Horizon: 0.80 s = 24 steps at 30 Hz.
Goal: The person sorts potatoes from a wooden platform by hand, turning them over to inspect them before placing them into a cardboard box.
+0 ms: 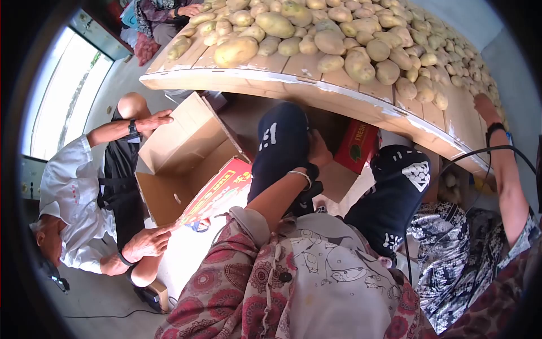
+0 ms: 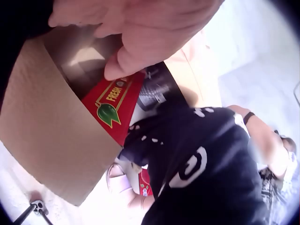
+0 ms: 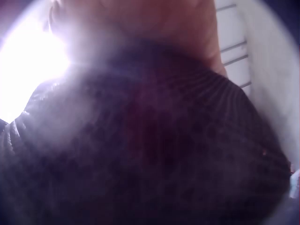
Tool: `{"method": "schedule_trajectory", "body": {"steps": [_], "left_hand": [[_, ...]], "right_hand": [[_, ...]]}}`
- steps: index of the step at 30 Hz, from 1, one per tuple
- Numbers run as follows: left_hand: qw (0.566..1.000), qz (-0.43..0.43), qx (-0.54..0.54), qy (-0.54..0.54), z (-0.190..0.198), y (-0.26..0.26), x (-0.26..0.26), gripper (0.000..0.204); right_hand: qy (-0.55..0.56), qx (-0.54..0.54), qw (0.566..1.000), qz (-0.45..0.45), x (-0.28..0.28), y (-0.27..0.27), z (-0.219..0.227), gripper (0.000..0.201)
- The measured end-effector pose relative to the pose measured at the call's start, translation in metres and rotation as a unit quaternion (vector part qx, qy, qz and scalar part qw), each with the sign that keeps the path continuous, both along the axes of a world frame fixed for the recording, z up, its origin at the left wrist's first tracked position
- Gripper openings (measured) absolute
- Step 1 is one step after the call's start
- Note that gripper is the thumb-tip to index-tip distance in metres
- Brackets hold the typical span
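Note:
My left hand (image 1: 319, 150) hangs low between my knees, under the table's edge, beside my black trouser leg (image 1: 280, 144). In the left wrist view its fingers (image 2: 140, 33) lie relaxed and hold nothing, just above a red "FRESH" carton (image 2: 112, 105) and a brown cardboard flap (image 2: 47, 140). My right hand (image 1: 484, 105) is stretched up onto the wooden table (image 1: 293, 85) at the right, next to the potatoes (image 1: 339, 39). How its fingers lie does not show. The right wrist view is blurred and filled by a dark sleeve (image 3: 150, 150).
A person in a white shirt (image 1: 73, 186) sits at the left and holds an open cardboard box (image 1: 180, 152) with both hands. The red carton (image 1: 357, 146) stands under the table. Another person (image 1: 164, 14) is at the far side. A black cable (image 1: 480, 151) runs along my right arm.

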<state>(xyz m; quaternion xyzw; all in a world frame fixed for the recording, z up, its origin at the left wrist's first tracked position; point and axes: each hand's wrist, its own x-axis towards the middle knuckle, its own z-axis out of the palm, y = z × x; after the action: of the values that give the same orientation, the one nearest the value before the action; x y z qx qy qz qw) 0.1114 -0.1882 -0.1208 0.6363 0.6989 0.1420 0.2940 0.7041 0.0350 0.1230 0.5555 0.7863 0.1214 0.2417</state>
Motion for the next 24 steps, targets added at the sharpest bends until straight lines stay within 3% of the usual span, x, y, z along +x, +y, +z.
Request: {"method": "schedule_trajectory", "body": {"steps": [2, 3, 5, 7, 9, 11, 12, 13, 14, 15, 17, 19, 21, 22, 23, 24], "left_hand": [[0.987, 0.056, -0.086, -0.121, -0.025, 0.022, -0.008, 0.076], [0.988, 0.049, -0.084, -0.119, -0.039, 0.024, -0.008, 0.076], [0.985, 0.166, -0.042, 0.005, -0.056, 0.035, 0.000, 0.079], [0.990, 0.138, -0.008, -0.004, -0.034, 0.036, -0.017, 0.078], [0.992, 0.081, 0.009, 0.095, -0.037, 0.045, -0.030, 0.073], [0.985, 0.070, -0.035, 0.155, -0.038, 0.055, -0.047, 0.070], [0.985, 0.011, -0.011, 0.173, -0.072, 0.069, -0.066, 0.060], [0.981, -0.046, 0.010, 0.188, -0.119, 0.079, -0.084, 0.051], [0.969, -0.108, -0.048, 0.218, -0.146, 0.091, -0.094, 0.042], [0.949, -0.172, -0.106, 0.244, -0.166, 0.097, -0.094, 0.033], [0.945, -0.187, -0.080, 0.258, -0.170, 0.097, -0.088, 0.029], [0.928, -0.209, -0.025, 0.308, -0.161, 0.093, -0.101, 0.020], [0.923, -0.222, -0.014, 0.314, -0.163, 0.095, -0.104, 0.019], [0.923, -0.233, -0.030, 0.304, -0.173, 0.094, -0.109, 0.018], [0.923, -0.247, -0.048, 0.291, -0.182, 0.093, -0.110, 0.018], [0.922, -0.254, -0.057, 0.286, -0.191, 0.094, -0.110, 0.017]], "right_hand": [[-0.057, 0.018, 0.993, 0.100, -0.004, 0.034, -0.012, 0.028], [-0.092, 0.037, 0.982, 0.162, 0.001, 0.051, -0.019, 0.027], [-0.059, 0.089, 0.978, 0.178, 0.033, 0.087, -0.047, 0.030], [-0.010, 0.128, 0.962, 0.240, 0.033, 0.099, -0.060, 0.034], [0.148, 0.061, 0.971, 0.177, 0.014, 0.099, -0.065, 0.038], [0.314, -0.011, 0.936, 0.156, 0.024, 0.112, -0.081, 0.033], [0.312, -0.008, 0.938, 0.150, 0.024, 0.115, -0.078, 0.033], [0.186, 0.031, 0.964, 0.188, 0.022, 0.117, -0.077, 0.031], [0.053, 0.061, 0.971, 0.224, 0.021, 0.113, -0.079, 0.029], [0.046, 0.047, 0.973, 0.219, 0.024, 0.105, -0.081, 0.029], [0.094, 0.046, 0.966, 0.237, -0.007, 0.082, -0.058, 0.037], [0.081, 0.062, 0.961, 0.259, 0.004, 0.092, -0.067, 0.034], [-0.118, 0.050, 0.980, 0.154, 0.018, 0.081, -0.062, 0.016], [-0.027, 0.105, 0.991, -0.072, -0.014, 0.050, -0.053, 0.011], [-0.033, 0.088, 0.992, -0.090, -0.005, 0.021, -0.063, 0.011], [-0.101, 0.164, 0.976, -0.098, 0.006, 0.011, -0.055, 0.011]]}}
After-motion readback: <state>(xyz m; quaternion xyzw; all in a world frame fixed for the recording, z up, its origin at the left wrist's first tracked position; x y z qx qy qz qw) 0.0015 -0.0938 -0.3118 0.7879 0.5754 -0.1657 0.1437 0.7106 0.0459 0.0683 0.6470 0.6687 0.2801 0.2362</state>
